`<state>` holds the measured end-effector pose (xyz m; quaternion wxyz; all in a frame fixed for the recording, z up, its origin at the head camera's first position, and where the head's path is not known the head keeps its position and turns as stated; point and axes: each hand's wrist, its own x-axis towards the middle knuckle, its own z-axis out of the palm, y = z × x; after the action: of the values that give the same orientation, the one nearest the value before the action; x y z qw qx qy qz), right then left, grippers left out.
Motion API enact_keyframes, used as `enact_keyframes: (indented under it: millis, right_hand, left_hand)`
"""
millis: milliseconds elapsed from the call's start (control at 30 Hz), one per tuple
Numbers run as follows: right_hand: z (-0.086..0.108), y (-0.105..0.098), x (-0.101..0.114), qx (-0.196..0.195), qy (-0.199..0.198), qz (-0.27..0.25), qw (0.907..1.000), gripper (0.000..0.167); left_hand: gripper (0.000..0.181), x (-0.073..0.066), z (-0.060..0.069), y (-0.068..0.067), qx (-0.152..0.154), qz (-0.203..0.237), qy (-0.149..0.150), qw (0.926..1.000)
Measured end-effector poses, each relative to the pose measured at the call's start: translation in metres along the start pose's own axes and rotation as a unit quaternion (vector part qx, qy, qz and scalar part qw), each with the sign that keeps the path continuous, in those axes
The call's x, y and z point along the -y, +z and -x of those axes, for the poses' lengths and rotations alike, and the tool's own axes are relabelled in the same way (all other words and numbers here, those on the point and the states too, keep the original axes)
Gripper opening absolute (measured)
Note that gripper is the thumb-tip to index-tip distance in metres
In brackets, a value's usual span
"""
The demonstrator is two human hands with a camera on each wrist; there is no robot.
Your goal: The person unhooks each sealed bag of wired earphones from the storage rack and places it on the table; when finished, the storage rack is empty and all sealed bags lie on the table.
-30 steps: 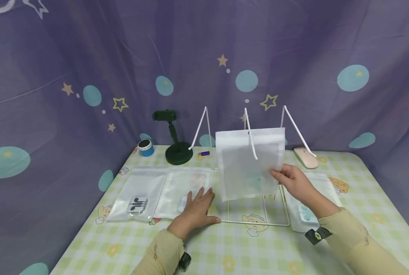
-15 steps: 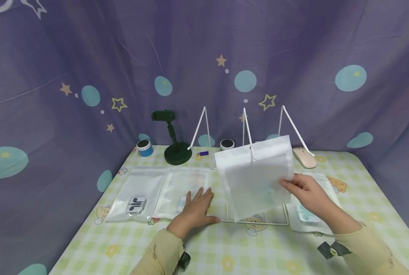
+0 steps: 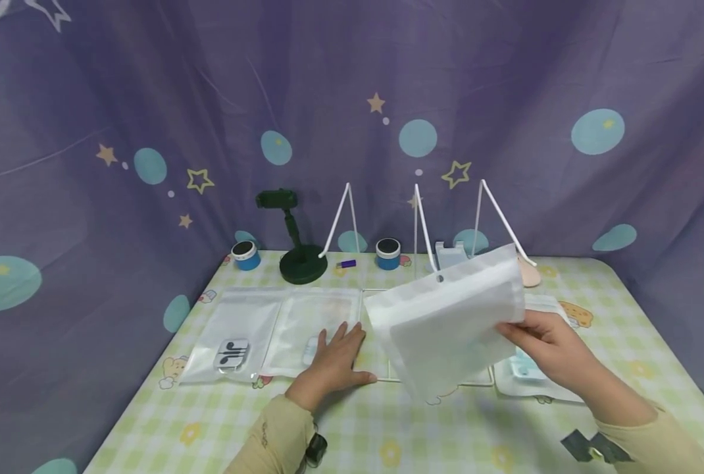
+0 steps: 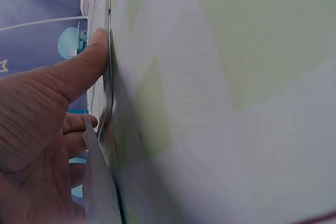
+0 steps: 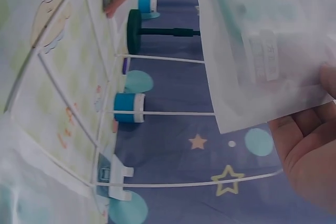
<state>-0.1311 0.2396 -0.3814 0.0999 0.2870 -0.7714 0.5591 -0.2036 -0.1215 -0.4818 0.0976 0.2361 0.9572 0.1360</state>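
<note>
My right hand (image 3: 547,342) pinches the right edge of a frosted white zip bag (image 3: 452,322), which hangs tilted. Its punched hole lies at the tip of the white wire rack's (image 3: 426,227) middle prong; I cannot tell whether the prong is through it. Through the bag, a pale labelled packet (image 5: 262,56) shows in the right wrist view. Fingers spread, my left hand (image 3: 331,362) rests over the left side of the rack's base and the edge of a flat zip bag (image 3: 322,309) with a small pale item inside.
Farther left lies another zip bag (image 3: 248,313) holding earphones (image 3: 232,354). A third flat bag (image 3: 541,385) lies right of the rack. Behind stand a dark green phone stand (image 3: 301,263), two blue jars (image 3: 245,255), a purple USB stick (image 3: 347,264), a light blue holder (image 3: 450,254) and a pink mouse (image 3: 528,272).
My right hand has drawn the bag toward me and down to the right along the middle prong to its tip, tilting it. A jar and the light blue holder have come into view behind. My left hand stays put.
</note>
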Motion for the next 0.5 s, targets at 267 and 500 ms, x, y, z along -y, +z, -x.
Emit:
enact_keyframes:
  millis: [267,500]
  right_hand:
    - [0.017,-0.019,0.013,-0.033,-0.055,-0.09,0.9939,0.041]
    - [0.032,-0.056,0.026,-0.134,-0.108,-0.169,0.9705,0.024]
  left_hand:
    - [0.093,-0.003,0.001,0.0,0.002,0.001,-0.006,1.0]
    - [0.093,-0.007,0.0,0.0,0.004,-0.002,-0.015,0.9999]
